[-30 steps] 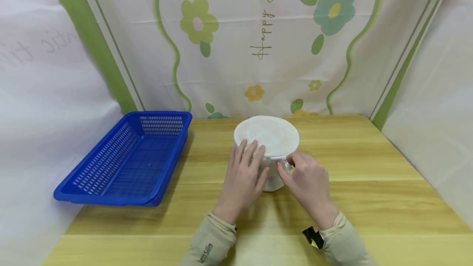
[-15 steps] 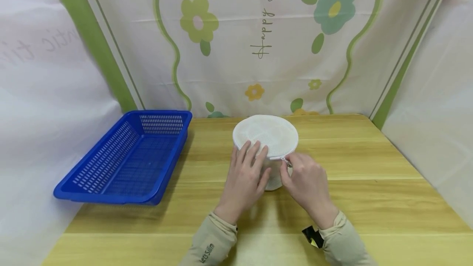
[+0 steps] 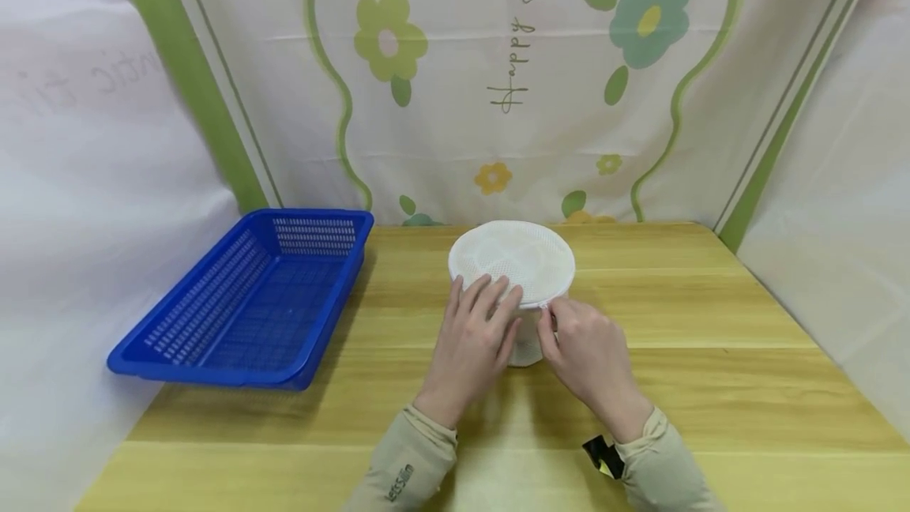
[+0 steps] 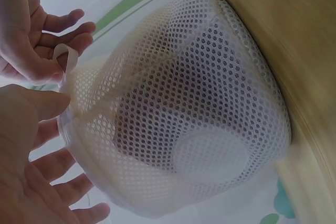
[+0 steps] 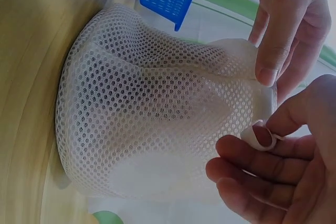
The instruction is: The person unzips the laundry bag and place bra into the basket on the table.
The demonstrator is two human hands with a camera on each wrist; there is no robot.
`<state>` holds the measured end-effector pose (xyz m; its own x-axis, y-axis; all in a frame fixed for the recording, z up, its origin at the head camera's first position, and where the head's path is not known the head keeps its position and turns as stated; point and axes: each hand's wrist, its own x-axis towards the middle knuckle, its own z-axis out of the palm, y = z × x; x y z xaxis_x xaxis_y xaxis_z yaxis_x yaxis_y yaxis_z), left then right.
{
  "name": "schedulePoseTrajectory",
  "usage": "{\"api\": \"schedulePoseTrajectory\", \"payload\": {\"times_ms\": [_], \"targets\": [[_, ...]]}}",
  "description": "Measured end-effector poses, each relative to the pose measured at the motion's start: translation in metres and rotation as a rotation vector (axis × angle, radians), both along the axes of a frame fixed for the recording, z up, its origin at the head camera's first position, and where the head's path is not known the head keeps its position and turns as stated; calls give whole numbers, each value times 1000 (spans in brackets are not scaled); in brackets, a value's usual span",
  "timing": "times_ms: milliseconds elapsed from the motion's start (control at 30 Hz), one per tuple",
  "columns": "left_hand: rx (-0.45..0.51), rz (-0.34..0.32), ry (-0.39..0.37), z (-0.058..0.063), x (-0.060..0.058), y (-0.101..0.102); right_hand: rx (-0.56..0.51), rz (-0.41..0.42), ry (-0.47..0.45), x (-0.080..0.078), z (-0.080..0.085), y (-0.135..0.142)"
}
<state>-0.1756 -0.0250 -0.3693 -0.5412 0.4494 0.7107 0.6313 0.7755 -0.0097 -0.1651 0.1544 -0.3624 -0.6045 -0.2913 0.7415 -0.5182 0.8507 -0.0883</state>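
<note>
A white mesh laundry bag [image 3: 526, 255] stands upright on the wooden table, its round zipped lid facing up. My left hand [image 3: 465, 350] grips the near left rim, fingers spread over the lid and thumb against the side. At the front of the rim, my right hand [image 3: 590, 350] pinches the zipper pull between thumb and index finger. A small white loop [image 5: 249, 139] on the pull shows at those fingers in both wrist views; in the head view they cover it. Through the mesh in the left wrist view, the inside looks dark, and a pale round patch [image 4: 210, 156] shows low on the wall.
To the left, a blue plastic basket [image 3: 213, 376] with slotted walls sits near the table's left edge. White curtains with flower prints [image 3: 389, 38] close off the back and both sides. Bare wooden table [image 3: 725, 393] extends to the right of the bag.
My right fingers have drawn in over the zipper pull, hiding the white tab seen earlier in the head view. My left fingertips have slid slightly toward the front rim. The bag has hardly moved.
</note>
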Motion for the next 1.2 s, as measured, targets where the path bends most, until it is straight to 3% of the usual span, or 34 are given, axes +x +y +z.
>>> {"api": "schedulePoseTrajectory", "payload": {"times_ms": [300,633,1200], "targets": [[7,-6,84,2,-3,4,82,74,29,0,0,-3],[-2,-11,130,0,-4,5,17,92,79,2,0,3],[8,13,130,-1,2,1,-72,165,77,4,1,-3]]}}
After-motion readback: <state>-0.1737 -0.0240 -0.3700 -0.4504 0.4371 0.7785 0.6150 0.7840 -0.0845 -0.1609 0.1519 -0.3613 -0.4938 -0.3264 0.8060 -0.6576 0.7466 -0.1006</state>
